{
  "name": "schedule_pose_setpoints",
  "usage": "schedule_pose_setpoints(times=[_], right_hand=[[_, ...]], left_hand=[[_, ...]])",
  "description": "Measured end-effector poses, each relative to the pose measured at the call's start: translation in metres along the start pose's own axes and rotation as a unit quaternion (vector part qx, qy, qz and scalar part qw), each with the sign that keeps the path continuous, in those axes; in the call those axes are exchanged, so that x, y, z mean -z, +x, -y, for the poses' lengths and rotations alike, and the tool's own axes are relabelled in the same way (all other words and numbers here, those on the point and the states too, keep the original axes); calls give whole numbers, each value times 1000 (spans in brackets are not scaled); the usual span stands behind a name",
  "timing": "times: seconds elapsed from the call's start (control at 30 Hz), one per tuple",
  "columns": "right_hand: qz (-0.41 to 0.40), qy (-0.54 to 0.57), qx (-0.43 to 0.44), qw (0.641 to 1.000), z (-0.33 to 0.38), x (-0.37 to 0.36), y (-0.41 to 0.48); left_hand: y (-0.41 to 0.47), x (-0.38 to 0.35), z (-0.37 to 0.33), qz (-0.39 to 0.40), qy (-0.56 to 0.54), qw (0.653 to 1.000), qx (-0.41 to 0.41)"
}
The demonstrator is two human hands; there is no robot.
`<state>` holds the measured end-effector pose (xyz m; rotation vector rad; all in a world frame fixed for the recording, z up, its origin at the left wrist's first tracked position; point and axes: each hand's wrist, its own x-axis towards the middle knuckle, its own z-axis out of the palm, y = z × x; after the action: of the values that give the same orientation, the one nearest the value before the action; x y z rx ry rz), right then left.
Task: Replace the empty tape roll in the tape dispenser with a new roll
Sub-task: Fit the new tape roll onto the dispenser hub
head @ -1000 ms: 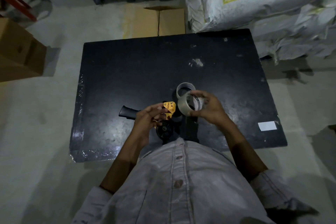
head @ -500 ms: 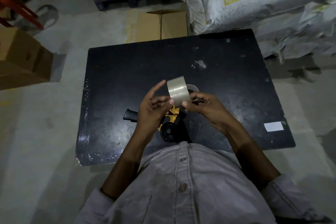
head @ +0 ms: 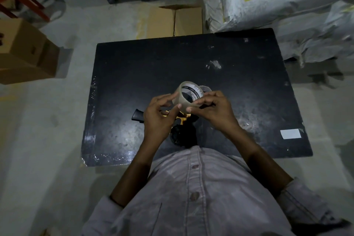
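A new roll of clear tape (head: 182,99) with a printed white core is held up above the black table (head: 153,67). My left hand (head: 158,119) and my right hand (head: 212,109) both pinch its near rim with thumbs and fingertips. Behind the roll, the rim of an empty tape core (head: 206,88) shows on the table. The tape dispenser (head: 180,132) lies under my hands, with its black handle (head: 137,117) pointing left and a yellow part partly hidden.
A white label (head: 290,133) is stuck near the table's right front corner. Cardboard boxes (head: 23,53) stand on the floor to the left and one box (head: 175,20) behind the table. Large grey sacks (head: 277,2) press against the table's far right edge.
The roll has turned so its open core faces me. My left hand went from the dispenser to the roll, and both hands now grip it together.
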<state>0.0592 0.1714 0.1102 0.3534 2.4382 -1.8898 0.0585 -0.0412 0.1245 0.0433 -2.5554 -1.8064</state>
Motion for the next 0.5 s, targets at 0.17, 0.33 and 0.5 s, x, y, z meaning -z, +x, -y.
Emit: schedule_pose_setpoints(times=[0.17, 0.33, 0.5], right_hand=[[-11, -44, 37, 998, -6, -2, -1], [-20, -99, 92, 991, -9, -5, -1], [-9, -113, 103, 988, -12, -8, -2]], left_hand=[[-4, -2, 5, -7, -8, 1000, 24], [-5, -4, 10, -47, -9, 998, 42], [-6, -3, 12, -53, -30, 995, 79]])
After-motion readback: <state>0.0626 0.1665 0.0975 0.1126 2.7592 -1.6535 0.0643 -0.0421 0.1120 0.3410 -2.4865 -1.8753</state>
